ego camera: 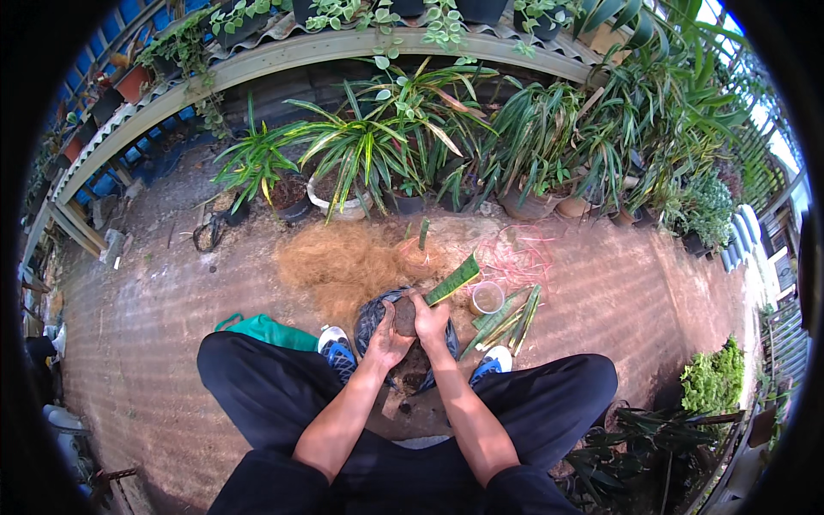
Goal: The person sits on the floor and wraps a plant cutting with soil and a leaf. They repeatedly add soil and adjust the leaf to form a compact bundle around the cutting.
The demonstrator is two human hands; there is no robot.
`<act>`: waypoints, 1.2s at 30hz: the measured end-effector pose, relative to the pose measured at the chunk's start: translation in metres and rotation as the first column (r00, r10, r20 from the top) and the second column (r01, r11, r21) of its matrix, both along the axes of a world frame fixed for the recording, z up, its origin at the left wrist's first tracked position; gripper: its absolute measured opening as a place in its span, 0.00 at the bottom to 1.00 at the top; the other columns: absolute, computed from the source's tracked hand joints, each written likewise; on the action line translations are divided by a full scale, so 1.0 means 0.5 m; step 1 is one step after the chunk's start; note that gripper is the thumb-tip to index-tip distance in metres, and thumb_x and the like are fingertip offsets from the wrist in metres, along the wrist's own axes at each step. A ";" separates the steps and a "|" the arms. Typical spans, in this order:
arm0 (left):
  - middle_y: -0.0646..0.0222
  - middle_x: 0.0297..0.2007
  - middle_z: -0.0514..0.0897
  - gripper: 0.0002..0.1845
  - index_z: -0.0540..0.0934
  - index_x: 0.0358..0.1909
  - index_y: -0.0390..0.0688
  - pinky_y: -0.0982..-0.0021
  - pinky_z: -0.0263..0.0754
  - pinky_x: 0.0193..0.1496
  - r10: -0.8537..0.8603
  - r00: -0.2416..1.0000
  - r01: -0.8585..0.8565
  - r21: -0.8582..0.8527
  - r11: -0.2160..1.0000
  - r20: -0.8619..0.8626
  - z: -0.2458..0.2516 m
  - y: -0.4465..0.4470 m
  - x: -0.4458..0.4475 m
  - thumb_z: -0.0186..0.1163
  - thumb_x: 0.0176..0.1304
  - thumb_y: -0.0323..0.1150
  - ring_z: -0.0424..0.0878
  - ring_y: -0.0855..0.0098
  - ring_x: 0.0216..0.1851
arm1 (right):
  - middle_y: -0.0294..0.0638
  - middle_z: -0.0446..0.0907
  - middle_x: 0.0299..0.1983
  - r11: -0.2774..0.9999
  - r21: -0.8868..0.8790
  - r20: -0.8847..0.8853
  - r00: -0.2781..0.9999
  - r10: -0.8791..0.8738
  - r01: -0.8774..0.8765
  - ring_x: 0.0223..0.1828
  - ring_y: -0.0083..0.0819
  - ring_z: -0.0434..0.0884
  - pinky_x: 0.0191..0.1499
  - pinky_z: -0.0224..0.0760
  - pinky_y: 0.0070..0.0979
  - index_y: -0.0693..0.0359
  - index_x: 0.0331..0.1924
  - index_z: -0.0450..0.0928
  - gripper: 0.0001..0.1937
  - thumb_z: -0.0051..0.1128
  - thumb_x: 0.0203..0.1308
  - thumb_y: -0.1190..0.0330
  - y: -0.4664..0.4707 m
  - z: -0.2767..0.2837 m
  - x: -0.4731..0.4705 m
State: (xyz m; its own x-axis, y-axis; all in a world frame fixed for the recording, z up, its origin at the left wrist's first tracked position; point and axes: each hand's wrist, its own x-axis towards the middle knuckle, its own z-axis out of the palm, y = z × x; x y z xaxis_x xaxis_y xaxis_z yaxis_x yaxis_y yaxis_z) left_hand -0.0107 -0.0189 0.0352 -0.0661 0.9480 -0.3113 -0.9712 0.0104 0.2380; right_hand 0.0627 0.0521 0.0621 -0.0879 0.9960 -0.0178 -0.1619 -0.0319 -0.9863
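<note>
Between my two hands is a ball of dark soil (404, 315), with a cut snake plant leaf (456, 280) rising from it towards the upper right. My left hand (388, 340) cups the ball from the left and below. On the ball's right side, my right hand (430, 320) holds it near the base of the leaf. Beneath them, between my feet, a black plastic bag (368, 317) lies spread around more loose soil.
Brown fibre (335, 261) lies ahead, beside a wrapped ball (418, 252) with a leaf piece. To the right are pink plastic string (515, 254), a clear plastic cup (488, 299) and cut leaves (526, 318). A green bag (273, 335) lies left; potted plants (347, 206) stand beyond.
</note>
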 end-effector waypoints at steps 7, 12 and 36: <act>0.68 0.60 0.77 0.29 0.71 0.63 0.44 0.60 0.69 0.66 0.007 0.998 -0.004 0.042 0.999 -0.063 -0.016 -0.005 -0.002 0.59 0.67 0.50 0.76 0.69 0.61 | 0.39 0.86 0.29 0.995 -0.099 0.092 0.995 -0.025 0.035 0.30 0.24 0.83 0.37 0.74 0.23 0.67 0.32 0.86 0.06 0.66 0.56 0.71 -0.004 -0.005 -0.004; 0.69 0.60 0.78 0.27 0.71 0.64 0.44 0.61 0.69 0.65 -0.029 0.996 0.031 0.027 0.999 -0.090 -0.018 -0.007 0.002 0.62 0.67 0.43 0.76 0.70 0.61 | 0.43 0.86 0.28 0.995 -0.067 0.188 0.980 -0.063 0.077 0.30 0.27 0.84 0.38 0.75 0.26 0.68 0.33 0.86 0.09 0.67 0.55 0.68 -0.008 -0.013 -0.009; 0.68 0.58 0.79 0.28 0.74 0.59 0.51 0.52 0.73 0.59 0.010 0.993 -0.037 -0.238 0.970 -0.114 -0.028 0.006 -0.010 0.35 0.76 0.58 0.78 0.65 0.59 | 0.44 0.86 0.25 0.948 -0.258 0.218 0.967 -0.133 0.188 0.31 0.27 0.84 0.39 0.74 0.28 0.66 0.30 0.86 0.15 0.67 0.59 0.59 -0.023 -0.001 -0.014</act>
State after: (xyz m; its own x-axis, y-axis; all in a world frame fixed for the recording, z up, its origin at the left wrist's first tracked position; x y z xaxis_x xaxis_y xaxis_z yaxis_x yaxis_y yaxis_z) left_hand -0.0158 -0.0161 0.0213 -0.1344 0.8444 -0.5186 -0.9395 0.0579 0.3377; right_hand 0.0559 0.0407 0.0616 0.1057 0.9503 -0.2929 0.0077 -0.2953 -0.9554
